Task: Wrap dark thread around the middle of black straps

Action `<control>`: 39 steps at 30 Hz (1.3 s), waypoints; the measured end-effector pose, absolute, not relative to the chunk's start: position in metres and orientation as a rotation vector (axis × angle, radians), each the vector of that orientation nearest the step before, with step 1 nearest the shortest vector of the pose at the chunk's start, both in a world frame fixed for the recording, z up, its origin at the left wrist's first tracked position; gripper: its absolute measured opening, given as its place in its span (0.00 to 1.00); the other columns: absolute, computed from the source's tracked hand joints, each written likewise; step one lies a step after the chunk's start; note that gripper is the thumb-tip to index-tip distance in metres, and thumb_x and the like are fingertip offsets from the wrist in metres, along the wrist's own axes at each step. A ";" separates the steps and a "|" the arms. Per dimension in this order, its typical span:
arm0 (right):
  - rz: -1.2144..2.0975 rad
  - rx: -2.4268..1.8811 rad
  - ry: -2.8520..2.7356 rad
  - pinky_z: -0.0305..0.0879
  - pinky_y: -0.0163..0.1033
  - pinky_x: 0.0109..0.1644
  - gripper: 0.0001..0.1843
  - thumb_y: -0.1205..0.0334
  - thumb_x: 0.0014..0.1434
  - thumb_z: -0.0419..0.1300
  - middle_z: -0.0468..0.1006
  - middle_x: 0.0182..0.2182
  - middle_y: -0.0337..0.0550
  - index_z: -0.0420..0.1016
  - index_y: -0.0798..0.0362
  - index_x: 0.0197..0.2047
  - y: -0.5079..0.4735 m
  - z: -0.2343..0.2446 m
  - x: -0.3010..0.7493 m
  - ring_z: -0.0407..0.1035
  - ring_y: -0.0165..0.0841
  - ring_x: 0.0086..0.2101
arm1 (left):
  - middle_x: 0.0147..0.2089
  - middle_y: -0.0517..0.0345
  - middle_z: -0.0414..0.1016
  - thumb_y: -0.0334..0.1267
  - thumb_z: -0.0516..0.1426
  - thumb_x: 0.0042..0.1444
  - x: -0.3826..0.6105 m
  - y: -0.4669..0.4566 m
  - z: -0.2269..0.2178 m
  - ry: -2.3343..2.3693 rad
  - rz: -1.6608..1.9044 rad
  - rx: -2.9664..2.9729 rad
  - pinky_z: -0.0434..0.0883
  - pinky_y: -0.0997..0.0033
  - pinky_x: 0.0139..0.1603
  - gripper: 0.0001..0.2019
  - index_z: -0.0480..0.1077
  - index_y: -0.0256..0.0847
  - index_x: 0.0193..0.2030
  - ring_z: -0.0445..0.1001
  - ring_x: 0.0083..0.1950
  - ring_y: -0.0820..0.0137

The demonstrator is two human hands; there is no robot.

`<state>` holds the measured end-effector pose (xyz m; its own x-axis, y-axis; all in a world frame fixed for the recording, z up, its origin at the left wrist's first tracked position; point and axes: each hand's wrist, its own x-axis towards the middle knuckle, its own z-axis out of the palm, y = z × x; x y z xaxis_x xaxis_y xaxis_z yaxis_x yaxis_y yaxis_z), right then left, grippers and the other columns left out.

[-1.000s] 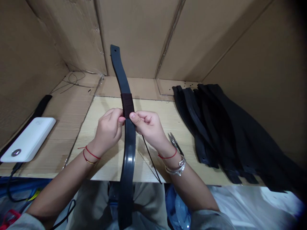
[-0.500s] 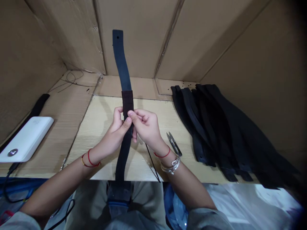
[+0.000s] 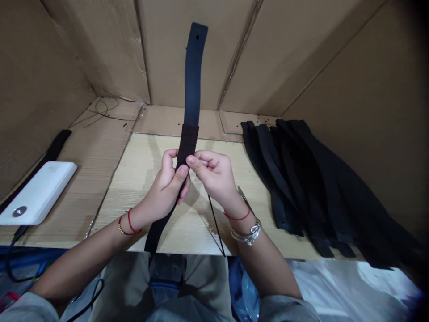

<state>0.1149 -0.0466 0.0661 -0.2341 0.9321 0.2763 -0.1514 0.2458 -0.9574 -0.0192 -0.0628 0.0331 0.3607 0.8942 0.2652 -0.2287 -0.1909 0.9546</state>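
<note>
A long black strap point(image 3: 193, 76) with a hole near its far end stands tilted up over the wooden board point(image 3: 140, 179). A dark brown thread wrapping point(image 3: 188, 138) covers its middle. My left hand point(image 3: 169, 185) is wrapped round the strap just below the wrapping, thumb pressed on it. My right hand point(image 3: 214, 174) pinches at the wrapping's lower edge with its fingers curled. A thin black thread point(image 3: 216, 223) trails from under my right hand toward the board's front edge.
A pile of black straps point(image 3: 308, 179) lies at the right. Small snips point(image 3: 246, 199) lie partly hidden behind my right wrist. A white power bank point(image 3: 36, 192) and another black strap point(image 3: 53, 150) sit at the left. Cardboard walls point(image 3: 301, 53) surround the work area.
The strap has swung: its far end rose and leaned right while its near end moved left. My left hand went from pinching to wrapping round the strap. Both hands stayed at the wrapping.
</note>
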 end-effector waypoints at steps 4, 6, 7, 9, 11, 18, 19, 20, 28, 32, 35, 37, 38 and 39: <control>1.250 -0.781 -1.365 0.52 0.30 0.17 0.23 0.45 0.51 0.69 0.60 0.13 0.28 0.69 0.55 0.22 -0.044 0.065 0.115 0.54 0.21 0.13 | 0.19 0.75 0.61 0.50 0.48 0.69 -0.015 -0.064 0.033 0.689 1.158 1.399 0.57 0.81 0.17 0.12 0.51 0.48 0.50 0.57 0.16 0.78; 1.232 -0.783 -1.365 0.51 0.30 0.18 0.23 0.46 0.51 0.69 0.58 0.13 0.28 0.69 0.55 0.22 -0.043 0.064 0.116 0.53 0.20 0.15 | 0.19 0.75 0.61 0.50 0.48 0.69 -0.014 -0.065 0.032 0.701 1.154 1.404 0.57 0.81 0.18 0.12 0.51 0.48 0.50 0.57 0.16 0.78; 1.220 -0.787 -1.370 0.51 0.30 0.18 0.23 0.46 0.51 0.69 0.58 0.14 0.28 0.69 0.56 0.22 -0.042 0.064 0.116 0.52 0.20 0.15 | 0.19 0.75 0.61 0.51 0.48 0.69 -0.014 -0.065 0.032 0.707 1.150 1.402 0.57 0.81 0.18 0.13 0.51 0.47 0.50 0.57 0.16 0.78; 1.191 -0.805 -1.386 0.49 0.30 0.19 0.24 0.45 0.51 0.69 0.58 0.14 0.28 0.69 0.56 0.22 -0.041 0.063 0.117 0.51 0.20 0.16 | 0.19 0.75 0.61 0.51 0.48 0.68 -0.014 -0.065 0.031 0.715 1.146 1.389 0.57 0.81 0.18 0.13 0.51 0.47 0.50 0.57 0.16 0.77; 1.162 -0.838 -1.417 0.48 0.31 0.20 0.25 0.43 0.52 0.68 0.59 0.15 0.30 0.68 0.56 0.23 -0.040 0.062 0.117 0.52 0.21 0.17 | 0.18 0.75 0.61 0.51 0.49 0.68 -0.016 -0.064 0.029 0.721 1.143 1.378 0.57 0.82 0.17 0.14 0.51 0.48 0.50 0.57 0.15 0.77; 1.004 -0.867 -1.603 0.44 0.33 0.22 0.25 0.43 0.57 0.64 0.58 0.17 0.31 0.68 0.56 0.24 -0.040 0.058 0.118 0.50 0.22 0.19 | 0.17 0.75 0.62 0.49 0.48 0.69 -0.024 -0.061 0.033 0.752 1.133 1.480 0.57 0.81 0.16 0.10 0.52 0.48 0.48 0.57 0.15 0.77; 0.976 -0.861 -1.620 0.43 0.33 0.22 0.24 0.43 0.57 0.63 0.57 0.17 0.31 0.67 0.56 0.23 -0.041 0.058 0.118 0.48 0.22 0.20 | 0.17 0.75 0.62 0.49 0.48 0.69 -0.025 -0.061 0.034 0.761 1.134 1.475 0.57 0.81 0.15 0.10 0.52 0.48 0.47 0.57 0.14 0.77; 0.962 -0.856 -1.628 0.42 0.33 0.22 0.25 0.44 0.58 0.63 0.56 0.17 0.30 0.67 0.56 0.23 -0.041 0.058 0.118 0.47 0.22 0.20 | 0.17 0.75 0.62 0.49 0.48 0.69 -0.025 -0.061 0.036 0.766 1.131 1.463 0.57 0.81 0.15 0.10 0.53 0.48 0.45 0.57 0.14 0.77; 1.273 -0.707 -1.471 0.40 0.32 0.20 0.21 0.46 0.57 0.65 0.56 0.17 0.29 0.69 0.55 0.27 -0.044 0.060 0.114 0.46 0.21 0.18 | 0.17 0.74 0.65 0.53 0.49 0.67 -0.025 -0.065 0.041 0.662 1.217 1.283 0.57 0.81 0.16 0.14 0.51 0.47 0.43 0.59 0.14 0.77; 1.397 -0.659 -1.452 0.38 0.32 0.19 0.18 0.48 0.58 0.65 0.55 0.17 0.27 0.71 0.55 0.31 -0.042 0.058 0.117 0.44 0.21 0.17 | 0.18 0.71 0.66 0.59 0.44 0.67 -0.026 -0.065 0.041 0.609 1.231 1.254 0.58 0.79 0.15 0.18 0.54 0.46 0.43 0.59 0.13 0.77; 1.436 -0.661 -1.488 0.36 0.32 0.19 0.18 0.48 0.58 0.65 0.53 0.16 0.27 0.71 0.55 0.32 -0.039 0.056 0.122 0.42 0.21 0.17 | 0.17 0.71 0.67 0.57 0.46 0.67 -0.027 -0.066 0.045 0.617 1.199 1.208 0.58 0.80 0.14 0.17 0.55 0.46 0.43 0.59 0.12 0.77; 1.432 -0.660 -1.516 0.37 0.32 0.19 0.17 0.48 0.59 0.64 0.52 0.16 0.27 0.72 0.55 0.32 -0.038 0.056 0.123 0.42 0.21 0.17 | 0.16 0.71 0.66 0.56 0.47 0.67 -0.026 -0.066 0.048 0.626 1.176 1.175 0.57 0.81 0.12 0.15 0.54 0.46 0.42 0.58 0.11 0.76; 1.406 -0.663 -1.523 0.37 0.32 0.19 0.17 0.48 0.59 0.64 0.53 0.16 0.27 0.72 0.55 0.31 -0.037 0.056 0.124 0.43 0.22 0.17 | 0.15 0.72 0.65 0.55 0.47 0.67 -0.026 -0.065 0.049 0.628 1.163 1.163 0.56 0.81 0.12 0.15 0.54 0.46 0.42 0.58 0.10 0.76; 1.364 -0.674 -1.527 0.39 0.32 0.20 0.17 0.48 0.59 0.64 0.54 0.17 0.28 0.73 0.55 0.31 -0.037 0.056 0.124 0.44 0.22 0.18 | 0.15 0.72 0.65 0.55 0.48 0.67 -0.026 -0.065 0.050 0.632 1.151 1.157 0.56 0.81 0.11 0.14 0.54 0.46 0.42 0.58 0.10 0.76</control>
